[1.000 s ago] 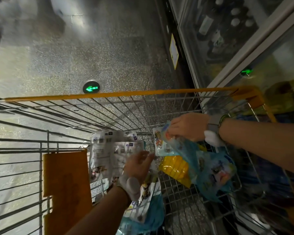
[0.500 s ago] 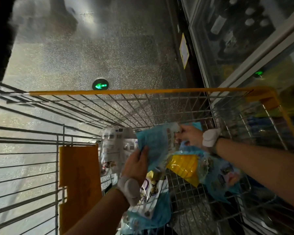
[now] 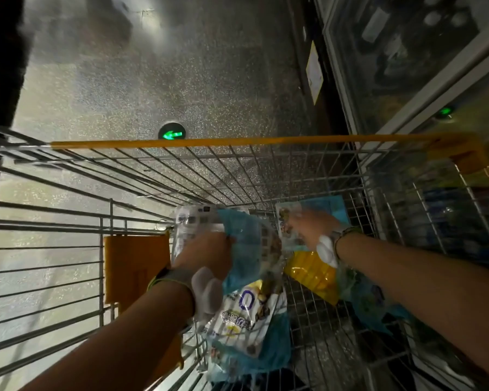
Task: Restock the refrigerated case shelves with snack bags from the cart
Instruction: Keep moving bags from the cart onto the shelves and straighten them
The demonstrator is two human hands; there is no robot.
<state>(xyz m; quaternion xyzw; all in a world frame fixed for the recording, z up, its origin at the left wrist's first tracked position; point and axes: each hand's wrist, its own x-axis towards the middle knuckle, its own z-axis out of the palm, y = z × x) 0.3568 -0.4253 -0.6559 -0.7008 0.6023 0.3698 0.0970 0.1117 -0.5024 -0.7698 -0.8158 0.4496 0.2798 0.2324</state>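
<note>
I look down into a wire cart (image 3: 266, 176) with a yellow rim. Several snack bags lie in it. My left hand (image 3: 206, 252) grips the edge of a blue snack bag (image 3: 251, 249) at the cart's middle. My right hand (image 3: 311, 228) is closed on another blue bag (image 3: 326, 207) near the cart's far wall. A yellow bag (image 3: 311, 273) lies under my right wrist. A white and blue printed bag (image 3: 246, 314) rests below my left hand. White bags (image 3: 192, 221) stand behind my left hand.
The refrigerated case (image 3: 401, 60) with glass doors stands to the right of the cart. An orange flap (image 3: 133, 266) hangs on the cart's left side. A green arrow marker (image 3: 172, 134) glows on the speckled floor beyond the cart.
My left hand has closed on the blue bag and lifted a little. My right hand let that bag go and reached farther into the cart onto another blue bag.
</note>
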